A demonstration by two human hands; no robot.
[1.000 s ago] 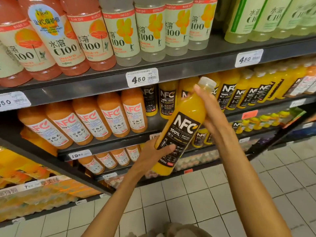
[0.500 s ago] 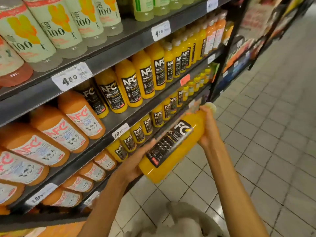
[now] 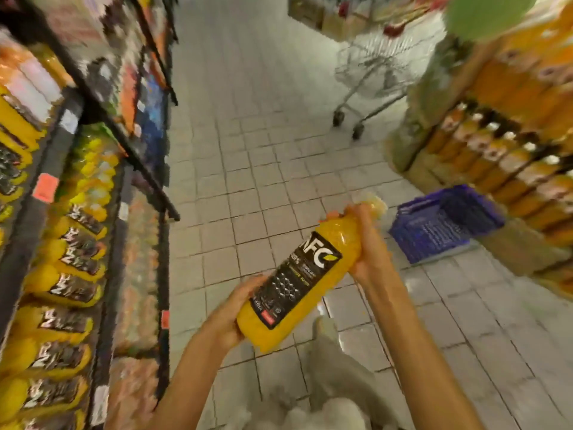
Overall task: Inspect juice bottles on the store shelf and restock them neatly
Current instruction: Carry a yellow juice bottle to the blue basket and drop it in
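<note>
Floor: pale square tiles run down the aisle between the two displays.
Left shelving: dark racks along the left edge, blurred, packed with rows of yellow juice bottles with black labels; price tags on the rail fronts are too smeared to read.
Right display: stacked orange-coloured bottles with pale caps, also blurred.
Shopping cart: a wire cart stands far up the aisle, well apart from the person.
Basket: a blue plastic basket sits on the floor just beside the foot of the right display.
Held bottle: a yellow juice bottle with a black "NFC" label, tilted, cap end up and to the right, base down and to the left, held over the floor away from both shelves.
Left hand: cups the bottle's base end, fingers curled round it.
Right hand: wraps round the bottle's shoulder and neck, just below the pale cap.
Hands: apart, one clamped at each end of the same bottle.
</note>
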